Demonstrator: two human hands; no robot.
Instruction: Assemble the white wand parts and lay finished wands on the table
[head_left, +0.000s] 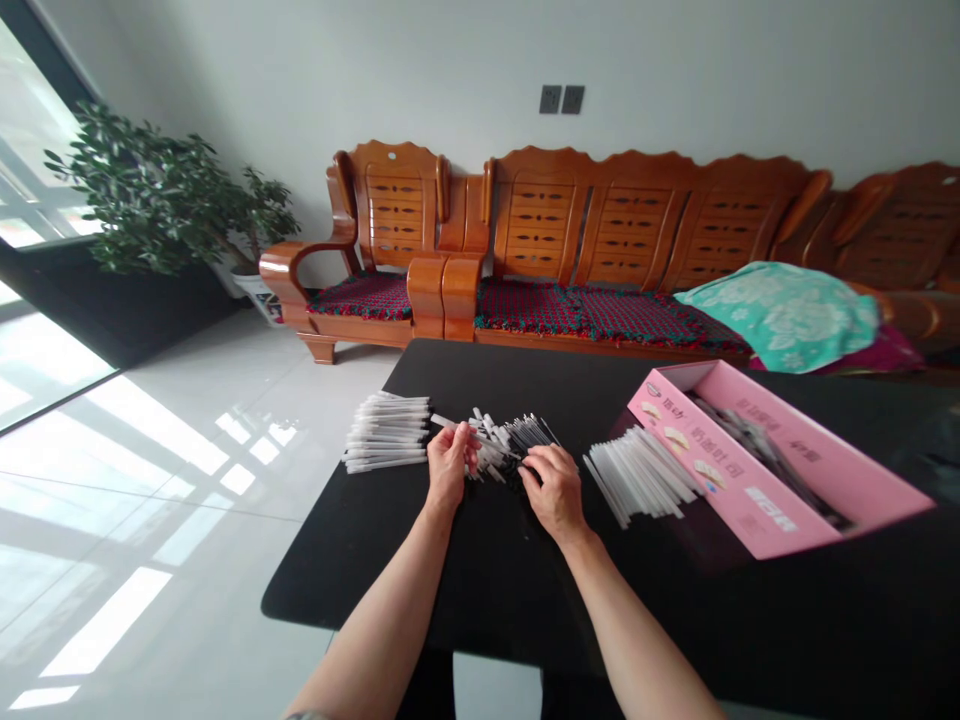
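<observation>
My left hand (448,468) is closed in a pinch on a slim white tube (444,422), whose end sticks out past the fingers to the upper left. Curled over a heap of thin black sticks (531,432) is my right hand (556,487), thumb and fingertips drawn together; what lies between them is hidden. Short white pieces (491,440) and small black parts (514,475) lie loose between the hands. On the left, a stack of white pen-like tubes (388,432) with grey ends lies in a row. Longer plain white tubes (641,475) are piled right of my right hand.
An open pink box (757,500) with printed sides stands on the right of the black table (360,580), grey pieces inside it. Behind the table is a wooden bench (540,225) with a turquoise cloth (795,315). A potted plant (172,200) stands at left.
</observation>
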